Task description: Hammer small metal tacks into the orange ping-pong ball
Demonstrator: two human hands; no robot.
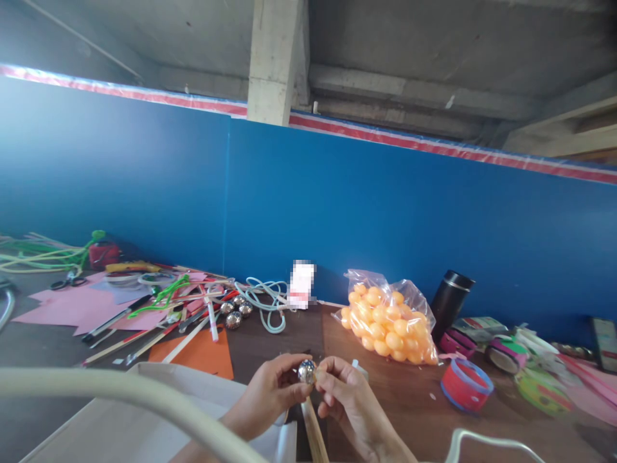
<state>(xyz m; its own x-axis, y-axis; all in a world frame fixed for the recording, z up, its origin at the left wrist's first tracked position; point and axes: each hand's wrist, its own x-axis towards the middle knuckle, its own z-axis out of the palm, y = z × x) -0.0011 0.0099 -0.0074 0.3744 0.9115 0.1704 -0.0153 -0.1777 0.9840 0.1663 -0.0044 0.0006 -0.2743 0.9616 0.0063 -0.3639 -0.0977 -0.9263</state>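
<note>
Near the front edge of the table, my left hand (277, 389) pinches a shiny silver ball (306, 372) between thumb and fingers. Dark spots and reflections show on its surface. My right hand (344, 392) is closed in a pinch against the ball's right side; whatever lies between those fingertips is too small to make out. Below both hands runs a pale wooden strip (314, 431). Several similar silver balls (234, 319) lie together to the left, beside an orange paper sheet (202, 352).
Behind stand a clear bag of orange balls (388, 325) and a black flask (450, 299). Tape rolls, such as a red one (466, 384), lie right. Pink paper (62, 305), scissors (69, 280), sticks and a pale blue cord (267, 302) lie left. A blue partition (337, 206) closes the back.
</note>
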